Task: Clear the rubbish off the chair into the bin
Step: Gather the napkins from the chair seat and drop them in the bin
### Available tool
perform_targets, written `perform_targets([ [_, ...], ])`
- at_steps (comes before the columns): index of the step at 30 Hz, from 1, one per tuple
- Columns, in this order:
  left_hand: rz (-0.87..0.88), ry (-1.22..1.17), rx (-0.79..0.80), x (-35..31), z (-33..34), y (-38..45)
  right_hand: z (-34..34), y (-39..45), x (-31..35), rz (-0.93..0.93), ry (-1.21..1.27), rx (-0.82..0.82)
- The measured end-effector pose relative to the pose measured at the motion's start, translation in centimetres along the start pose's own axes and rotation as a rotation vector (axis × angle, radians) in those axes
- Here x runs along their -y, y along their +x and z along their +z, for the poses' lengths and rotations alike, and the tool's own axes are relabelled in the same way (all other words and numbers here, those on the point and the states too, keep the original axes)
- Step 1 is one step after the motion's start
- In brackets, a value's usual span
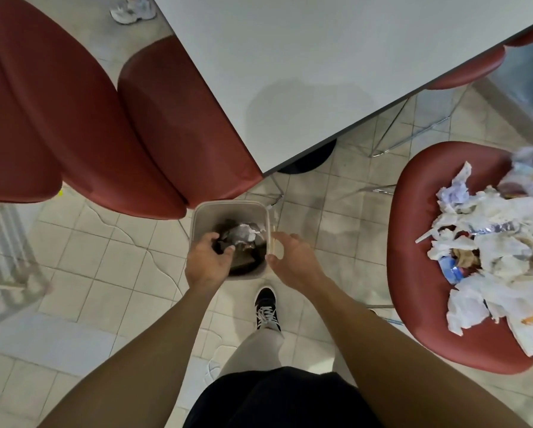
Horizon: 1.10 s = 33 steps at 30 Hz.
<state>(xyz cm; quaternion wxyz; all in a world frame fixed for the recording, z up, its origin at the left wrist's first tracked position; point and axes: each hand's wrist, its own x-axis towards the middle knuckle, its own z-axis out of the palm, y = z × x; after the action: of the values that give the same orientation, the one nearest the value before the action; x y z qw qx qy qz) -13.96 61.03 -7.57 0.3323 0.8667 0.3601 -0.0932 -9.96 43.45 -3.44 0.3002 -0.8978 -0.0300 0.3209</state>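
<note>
Both hands are over the little grey bin point(197, 219), empty as far as I can see: left hand point(206, 263) loosely curled above the mouth, right hand point(291, 261) relaxed at its right rim. The crumpled paper rubbish point(494, 248) sits piled on the red chair point(413, 242), well right of the bin.

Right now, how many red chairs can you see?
4, perhaps more hidden. Two side by side at left, one at right holding the rubbish, one tucked under the table's far edge; a red sliver beyond it may be another.
</note>
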Motion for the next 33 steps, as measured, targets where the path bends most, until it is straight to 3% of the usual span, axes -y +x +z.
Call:
perform_targets([
  [12,0.238,0.106,0.182,-8.0,6.9,-4.2,-7.4,-3.5,-11.2,0.121,0.072,-0.105],
  [17,0.311,0.167,0.264,-13.3,13.3,-8.7,-12.1,-6.9,-20.0,0.219,0.127,-0.176],
  [24,0.459,0.257,0.529,-19.6,24.0,-15.1,-15.1,-11.3,-32.6,0.468,0.290,-0.254],
  [33,0.594,0.457,0.824,-23.5,38.0,-24.2,-13.0,-14.2,-49.2,0.693,0.357,-0.369],
])
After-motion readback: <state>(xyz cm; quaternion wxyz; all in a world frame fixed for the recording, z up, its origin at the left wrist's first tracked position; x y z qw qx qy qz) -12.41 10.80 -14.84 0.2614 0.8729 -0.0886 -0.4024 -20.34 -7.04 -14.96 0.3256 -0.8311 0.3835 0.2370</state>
